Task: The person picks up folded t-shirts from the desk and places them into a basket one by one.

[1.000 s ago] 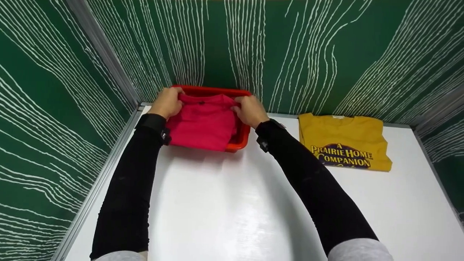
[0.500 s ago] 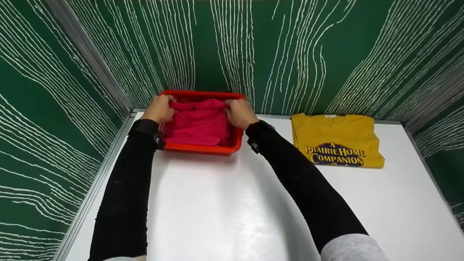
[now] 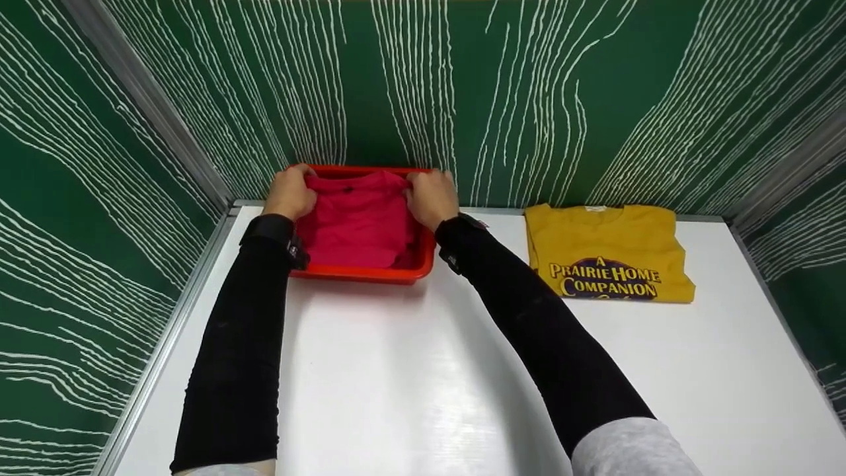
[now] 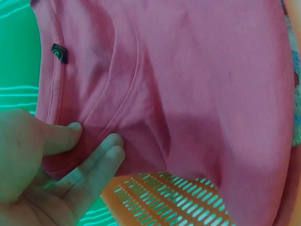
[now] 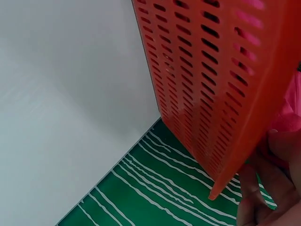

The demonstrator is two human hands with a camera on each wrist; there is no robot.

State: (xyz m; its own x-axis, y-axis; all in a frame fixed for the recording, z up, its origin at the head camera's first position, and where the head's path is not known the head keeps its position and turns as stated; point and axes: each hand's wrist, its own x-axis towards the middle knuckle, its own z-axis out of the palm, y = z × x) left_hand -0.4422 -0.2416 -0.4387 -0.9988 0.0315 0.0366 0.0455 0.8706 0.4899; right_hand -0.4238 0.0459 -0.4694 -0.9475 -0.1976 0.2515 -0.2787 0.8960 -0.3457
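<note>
A folded pink T-shirt (image 3: 360,221) lies within the red plastic basket (image 3: 357,272), its collar toward the back wall. My left hand (image 3: 291,192) holds the shirt's left shoulder; in the left wrist view, the left hand's fingers (image 4: 101,165) pinch the cloth beside the collar with its small dark label. At the opposite shoulder, my right hand (image 3: 433,198) grips the cloth close to the basket's right rim. The right wrist view shows the right hand's fingers (image 5: 270,179) on pink cloth just past the slotted basket wall (image 5: 197,70), partly cut off by the frame.
A folded yellow T-shirt (image 3: 608,248) with printed lettering lies to the right on the white table (image 3: 396,370). Green walls (image 3: 489,99) with white wavy lines rise behind and at both sides, close to the basket's back.
The pink T-shirt has gone down into the basket; its front edge, which hung over the front rim, now lies inside. Both hands stay at its shoulders. The head view has shifted slightly.
</note>
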